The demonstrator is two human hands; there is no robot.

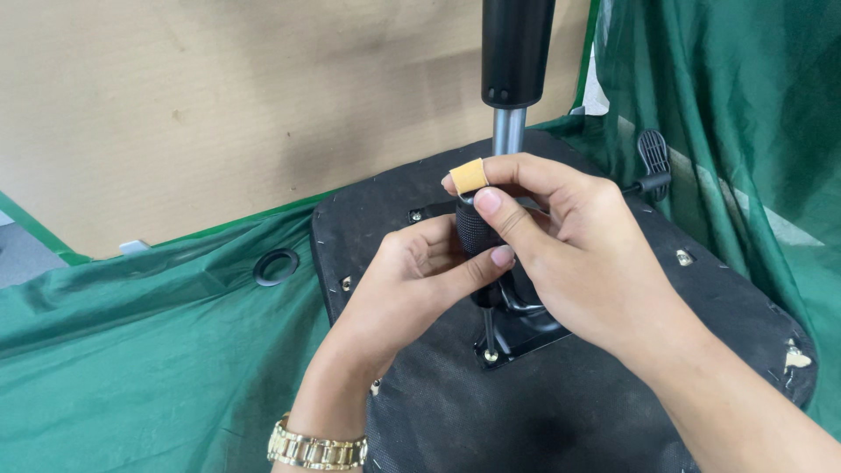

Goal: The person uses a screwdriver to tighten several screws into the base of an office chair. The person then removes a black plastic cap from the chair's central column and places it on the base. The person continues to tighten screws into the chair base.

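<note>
A black screwdriver (pixel 480 241) is held upright by both hands: its knurled handle is wrapped from the left by the left hand (pixel 419 271), thumb across the front, while the right hand (pixel 574 254) is closed over the top of the handle, with thumb and a forefinger bound in tan tape pinching the cap. The shaft runs straight down below the hands, and its tip is set on a brass-coloured screw (pixel 491 356) at the front corner of the black metal plate (pixel 534 328) fixed to the underside of an upturned chair seat (pixel 561 412). That screw appears to sit in its hole already; how tight it is cannot be told. Other screws (pixel 684 257) are seen in the seat further out. A gas cylinder (pixel 515 61) rises from the plate behind the hands, and a lever (pixel 653 166) sticks out to the right. The seat lies on green cloth (pixel 131 350), where a black ring (pixel 276 265) rests to the left, before a cardboard sheet (pixel 219 96). A gold watch (pixel 317 450) is worn on the left wrist.
</note>
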